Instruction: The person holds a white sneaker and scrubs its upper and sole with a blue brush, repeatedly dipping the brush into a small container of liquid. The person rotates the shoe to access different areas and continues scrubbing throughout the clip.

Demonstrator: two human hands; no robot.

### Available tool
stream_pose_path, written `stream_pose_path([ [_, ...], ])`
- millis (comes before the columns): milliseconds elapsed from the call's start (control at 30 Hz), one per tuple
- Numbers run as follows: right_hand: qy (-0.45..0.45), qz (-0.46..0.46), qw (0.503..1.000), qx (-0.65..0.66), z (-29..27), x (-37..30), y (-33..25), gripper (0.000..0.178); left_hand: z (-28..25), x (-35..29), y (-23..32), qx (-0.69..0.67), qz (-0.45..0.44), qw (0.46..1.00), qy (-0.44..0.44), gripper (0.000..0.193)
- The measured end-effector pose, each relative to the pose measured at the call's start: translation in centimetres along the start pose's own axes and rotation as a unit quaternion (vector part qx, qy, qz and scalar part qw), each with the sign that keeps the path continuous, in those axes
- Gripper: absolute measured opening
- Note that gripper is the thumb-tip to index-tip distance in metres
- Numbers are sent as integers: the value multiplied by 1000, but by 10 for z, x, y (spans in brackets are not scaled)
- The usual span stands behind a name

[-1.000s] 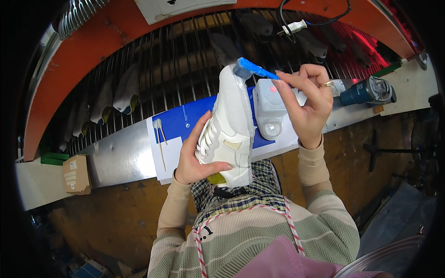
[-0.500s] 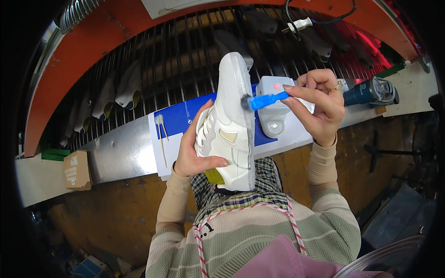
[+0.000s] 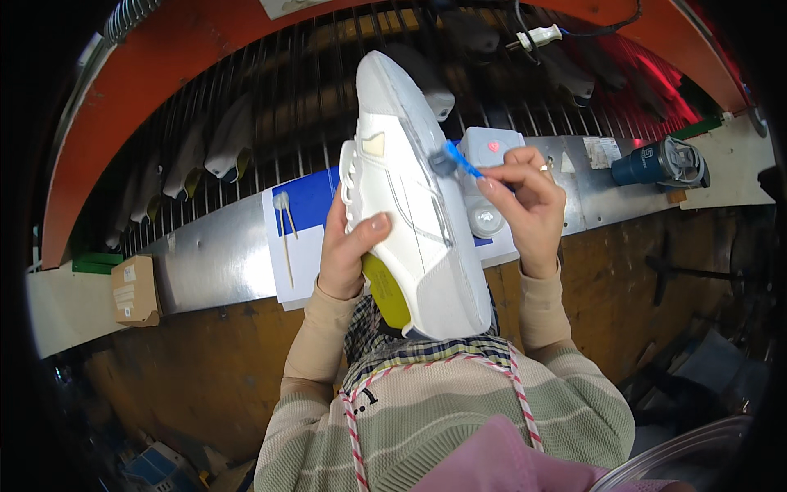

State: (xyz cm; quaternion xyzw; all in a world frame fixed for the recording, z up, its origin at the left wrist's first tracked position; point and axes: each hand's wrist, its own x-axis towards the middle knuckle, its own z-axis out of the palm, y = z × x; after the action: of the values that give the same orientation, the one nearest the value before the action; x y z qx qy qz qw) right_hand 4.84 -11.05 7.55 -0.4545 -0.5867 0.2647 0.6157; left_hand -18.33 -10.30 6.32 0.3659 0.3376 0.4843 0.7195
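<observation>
The left hand is clasped in a grip, its thumb laid across the near side and its other fingers mostly hidden behind, with the left forearm slanted up from the lower edge. The right hand is held a little higher in the view, thumb and index finger pressed into a pinch toward the left, while the right forearm is held nearly upright beneath it

Glare whitens the metal bench; red light tints the rack at right; edges bow; corners black.
</observation>
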Motion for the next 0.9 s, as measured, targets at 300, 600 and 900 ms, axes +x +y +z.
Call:
stream_pose_path([
  [300,55,-52,992,-100,5,-22,-9,23,4,-2,4,-2,22,1000,9,75],
  [600,82,-186,960,-191,12,5,-13,26,9,-14,7,48,32,998,-3,83],
  [900,77,-230,949,-199,6,29,-14,25,12,-16,5,52,36,998,-2,87],
])
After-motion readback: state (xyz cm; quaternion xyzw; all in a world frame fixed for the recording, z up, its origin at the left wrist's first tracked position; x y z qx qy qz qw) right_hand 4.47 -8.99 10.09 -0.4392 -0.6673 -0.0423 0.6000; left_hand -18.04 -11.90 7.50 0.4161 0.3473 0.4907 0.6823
